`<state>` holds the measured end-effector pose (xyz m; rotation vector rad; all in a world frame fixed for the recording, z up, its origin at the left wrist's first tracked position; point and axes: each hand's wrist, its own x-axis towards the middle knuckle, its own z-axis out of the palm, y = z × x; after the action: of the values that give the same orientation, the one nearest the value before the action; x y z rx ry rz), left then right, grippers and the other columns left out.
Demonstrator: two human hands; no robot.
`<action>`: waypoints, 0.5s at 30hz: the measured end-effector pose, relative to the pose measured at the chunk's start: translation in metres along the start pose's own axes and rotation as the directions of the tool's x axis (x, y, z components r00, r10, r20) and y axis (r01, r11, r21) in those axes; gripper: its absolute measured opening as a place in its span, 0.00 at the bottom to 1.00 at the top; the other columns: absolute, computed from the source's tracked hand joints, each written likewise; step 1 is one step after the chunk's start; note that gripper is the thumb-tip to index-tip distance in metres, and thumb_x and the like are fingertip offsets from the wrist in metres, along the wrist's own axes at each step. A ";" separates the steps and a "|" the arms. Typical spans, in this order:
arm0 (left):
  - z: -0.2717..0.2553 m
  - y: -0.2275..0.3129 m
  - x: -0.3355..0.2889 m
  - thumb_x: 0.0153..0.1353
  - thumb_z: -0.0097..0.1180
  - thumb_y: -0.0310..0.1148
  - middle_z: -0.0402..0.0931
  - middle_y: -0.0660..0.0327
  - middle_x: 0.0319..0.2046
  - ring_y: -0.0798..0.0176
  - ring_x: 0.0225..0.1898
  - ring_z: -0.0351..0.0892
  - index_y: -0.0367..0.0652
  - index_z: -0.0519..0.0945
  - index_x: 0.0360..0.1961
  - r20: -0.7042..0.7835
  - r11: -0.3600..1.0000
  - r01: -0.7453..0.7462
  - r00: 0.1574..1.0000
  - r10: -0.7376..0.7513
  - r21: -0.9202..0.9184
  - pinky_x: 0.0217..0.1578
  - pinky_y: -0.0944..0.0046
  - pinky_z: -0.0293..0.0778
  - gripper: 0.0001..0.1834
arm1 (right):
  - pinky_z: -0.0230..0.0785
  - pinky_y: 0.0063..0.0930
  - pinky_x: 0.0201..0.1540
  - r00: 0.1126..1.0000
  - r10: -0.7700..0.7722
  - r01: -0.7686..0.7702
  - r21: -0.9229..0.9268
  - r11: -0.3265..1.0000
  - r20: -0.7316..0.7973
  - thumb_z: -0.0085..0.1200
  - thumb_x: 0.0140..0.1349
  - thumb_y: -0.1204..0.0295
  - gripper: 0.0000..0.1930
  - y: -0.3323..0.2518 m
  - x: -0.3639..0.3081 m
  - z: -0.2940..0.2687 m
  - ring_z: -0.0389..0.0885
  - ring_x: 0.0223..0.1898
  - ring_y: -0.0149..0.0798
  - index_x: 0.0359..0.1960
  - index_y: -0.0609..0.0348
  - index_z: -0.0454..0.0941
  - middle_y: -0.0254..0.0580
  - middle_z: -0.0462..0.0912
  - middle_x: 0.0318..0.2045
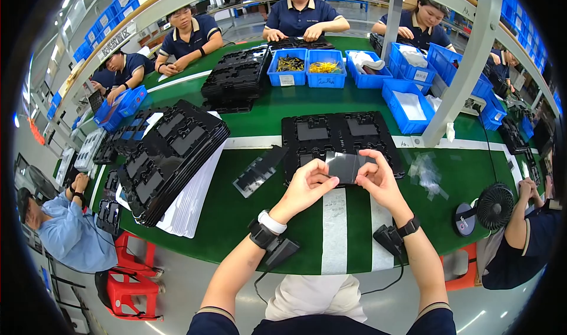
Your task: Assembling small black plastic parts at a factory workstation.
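A thin dark-grey rectangular panel [344, 167] with a glossy surface is held up between my two hands. My left hand [308, 187] pinches its left edge between thumb and fingers. At the opposite edge, the fingertips of my right hand [381, 181] are closed on it. Beneath and beyond the panel lies a black molded tray [339, 128] with grey rectangular recesses. Left of my hands, a black strip with clear, shiny sections [257, 174] rests on the green table. Crumpled clear film pieces [427, 174] lie to the right.
A tall stack of black trays [171, 158] leans on white sheets at left. More trays [235, 75] and blue bins [326, 80] of small parts stand farther back. A metal post [452, 90] rises at right, near a small black fan [495, 205]. Co-workers sit around the table.
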<state>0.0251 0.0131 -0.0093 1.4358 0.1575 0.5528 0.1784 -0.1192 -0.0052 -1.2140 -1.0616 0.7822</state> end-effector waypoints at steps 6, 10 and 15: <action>0.005 0.004 -0.003 0.53 0.57 0.26 0.73 0.66 0.30 0.79 0.30 0.72 0.38 0.70 0.37 -0.032 0.998 0.053 0.998 -0.054 -0.026 0.30 0.78 0.68 0.11 | 0.64 0.19 0.36 0.994 0.012 -0.006 -0.052 0.999 0.110 0.50 0.52 0.84 0.27 -0.007 -0.006 0.005 0.72 0.30 0.24 0.54 0.56 0.56 0.31 0.73 0.24; 0.001 -0.002 -0.005 0.53 0.55 0.25 0.72 0.67 0.29 0.79 0.30 0.71 0.36 0.72 0.36 0.086 0.998 0.048 0.995 -0.051 0.035 0.31 0.78 0.68 0.09 | 0.64 0.18 0.37 0.999 0.037 -0.039 0.048 0.998 0.033 0.51 0.54 0.81 0.19 -0.006 -0.004 0.003 0.72 0.32 0.23 0.47 0.58 0.62 0.31 0.74 0.26; 0.003 0.000 -0.005 0.56 0.52 0.25 0.73 0.62 0.33 0.74 0.33 0.73 0.33 0.72 0.40 0.155 0.993 0.082 0.983 -0.094 0.084 0.36 0.72 0.71 0.11 | 0.65 0.16 0.36 1.000 -0.008 0.008 -0.027 1.000 0.017 0.52 0.54 0.79 0.08 0.001 -0.002 -0.001 0.72 0.32 0.22 0.36 0.60 0.70 0.30 0.74 0.28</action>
<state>0.0221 0.0086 -0.0100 1.5345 0.1161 0.3614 0.1784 -0.1209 -0.0071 -1.2270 -1.0935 0.7756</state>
